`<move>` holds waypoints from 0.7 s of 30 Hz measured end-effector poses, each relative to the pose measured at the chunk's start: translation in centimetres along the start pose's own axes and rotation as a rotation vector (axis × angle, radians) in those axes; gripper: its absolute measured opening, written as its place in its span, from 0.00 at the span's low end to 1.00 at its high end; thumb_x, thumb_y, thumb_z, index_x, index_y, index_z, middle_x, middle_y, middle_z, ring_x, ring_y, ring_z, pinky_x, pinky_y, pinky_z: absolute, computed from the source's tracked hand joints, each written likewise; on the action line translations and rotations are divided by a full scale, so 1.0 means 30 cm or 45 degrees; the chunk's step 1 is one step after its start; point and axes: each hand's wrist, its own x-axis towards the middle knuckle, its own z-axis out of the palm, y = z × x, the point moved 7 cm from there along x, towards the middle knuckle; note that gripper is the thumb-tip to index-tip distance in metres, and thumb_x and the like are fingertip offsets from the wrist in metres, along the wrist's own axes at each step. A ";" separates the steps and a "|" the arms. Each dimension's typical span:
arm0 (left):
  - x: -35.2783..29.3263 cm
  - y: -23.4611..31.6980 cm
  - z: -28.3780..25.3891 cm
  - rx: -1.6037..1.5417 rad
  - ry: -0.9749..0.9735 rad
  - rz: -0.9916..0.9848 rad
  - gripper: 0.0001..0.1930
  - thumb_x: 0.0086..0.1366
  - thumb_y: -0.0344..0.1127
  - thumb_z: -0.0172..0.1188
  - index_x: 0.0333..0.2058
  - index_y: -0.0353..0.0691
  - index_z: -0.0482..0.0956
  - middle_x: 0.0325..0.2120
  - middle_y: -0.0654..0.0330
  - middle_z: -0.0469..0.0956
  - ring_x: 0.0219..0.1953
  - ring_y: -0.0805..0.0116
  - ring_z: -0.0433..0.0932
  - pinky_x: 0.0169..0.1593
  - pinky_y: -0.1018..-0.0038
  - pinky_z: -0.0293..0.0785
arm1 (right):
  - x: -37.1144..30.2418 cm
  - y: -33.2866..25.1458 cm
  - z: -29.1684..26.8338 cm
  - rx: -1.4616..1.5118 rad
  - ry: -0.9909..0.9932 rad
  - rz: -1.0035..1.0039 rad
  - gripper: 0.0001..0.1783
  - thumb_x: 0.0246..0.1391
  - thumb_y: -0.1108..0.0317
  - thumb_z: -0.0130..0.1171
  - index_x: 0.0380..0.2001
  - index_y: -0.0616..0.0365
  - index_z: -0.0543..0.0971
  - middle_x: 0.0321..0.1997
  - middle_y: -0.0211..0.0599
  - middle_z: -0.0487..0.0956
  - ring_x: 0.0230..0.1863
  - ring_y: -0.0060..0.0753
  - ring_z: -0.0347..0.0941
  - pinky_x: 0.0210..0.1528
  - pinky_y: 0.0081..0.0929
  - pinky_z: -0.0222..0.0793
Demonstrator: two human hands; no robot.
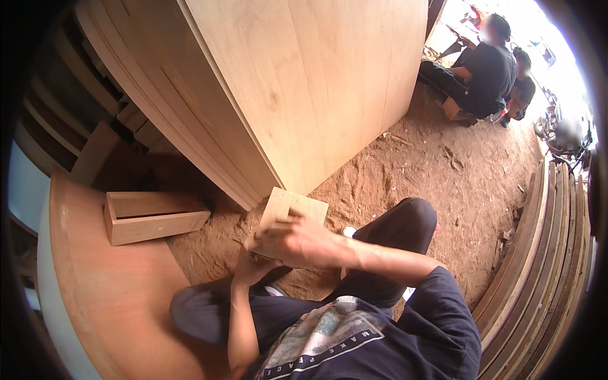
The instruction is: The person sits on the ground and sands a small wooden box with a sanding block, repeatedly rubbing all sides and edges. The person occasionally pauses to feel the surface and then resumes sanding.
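Note:
A light wooden board [303, 207], squarish at its far end, is held up over my lap. My left hand [249, 265] grips its near left side from below. Most of the left fingers are hidden behind the board and my other arm. Across the top of the board lies my right hand [301, 240], its forearm coming in from the right. Motion blurs the right fingers, so whether they hold anything does not show. The board's near part is covered by this hand.
A small open wooden box [158, 226] rests on a curved reddish-brown panel [107, 297] at the left. A large wooden cabinet [316, 82] stands ahead. Long planks [538, 259] are stacked at the right. Two people [487, 73] sit on the sandy ground [437, 171] at the far right.

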 end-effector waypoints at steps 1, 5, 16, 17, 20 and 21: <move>-0.001 0.006 0.000 0.044 -0.029 0.030 0.39 0.54 0.44 0.88 0.61 0.36 0.80 0.52 0.57 0.86 0.56 0.68 0.82 0.60 0.63 0.79 | 0.015 0.046 -0.018 -0.011 -0.029 0.019 0.29 0.55 0.57 0.69 0.62 0.43 0.84 0.63 0.24 0.84 0.59 0.27 0.80 0.56 0.39 0.72; 0.019 0.048 0.028 -0.078 0.064 0.127 0.40 0.51 0.41 0.90 0.61 0.35 0.81 0.49 0.59 0.88 0.52 0.67 0.86 0.56 0.67 0.82 | 0.006 0.073 -0.041 -0.057 0.210 0.006 0.26 0.51 0.52 0.69 0.55 0.43 0.85 0.58 0.23 0.85 0.57 0.33 0.81 0.55 0.40 0.73; -0.070 -0.278 -0.046 -0.483 0.282 0.045 0.64 0.56 0.91 0.54 0.68 0.32 0.74 0.61 0.55 0.80 0.63 0.64 0.78 0.68 0.62 0.73 | 0.018 -0.071 0.067 0.057 0.158 -0.169 0.33 0.50 0.57 0.70 0.63 0.46 0.83 0.58 0.30 0.87 0.60 0.36 0.82 0.62 0.44 0.72; -0.070 -0.320 -0.043 -0.510 0.307 0.004 0.66 0.57 0.93 0.44 0.70 0.32 0.72 0.65 0.54 0.77 0.67 0.62 0.74 0.71 0.60 0.68 | 0.021 -0.048 0.068 -0.013 0.124 -0.132 0.33 0.51 0.58 0.70 0.63 0.45 0.84 0.58 0.30 0.87 0.59 0.35 0.82 0.62 0.43 0.72; -0.054 -0.349 -0.044 -0.516 0.211 0.039 0.72 0.58 0.98 0.24 0.75 0.34 0.68 0.74 0.52 0.69 0.75 0.57 0.67 0.78 0.56 0.60 | 0.066 0.118 -0.018 -0.072 -0.013 0.196 0.32 0.52 0.58 0.69 0.63 0.45 0.84 0.61 0.28 0.86 0.57 0.35 0.82 0.62 0.40 0.71; -0.047 -0.308 -0.026 -0.472 0.057 0.156 0.71 0.60 0.97 0.23 0.76 0.35 0.67 0.75 0.52 0.68 0.75 0.56 0.67 0.79 0.55 0.59 | 0.062 0.181 -0.017 0.010 0.055 0.375 0.32 0.53 0.58 0.69 0.64 0.43 0.84 0.59 0.25 0.87 0.55 0.37 0.82 0.61 0.39 0.71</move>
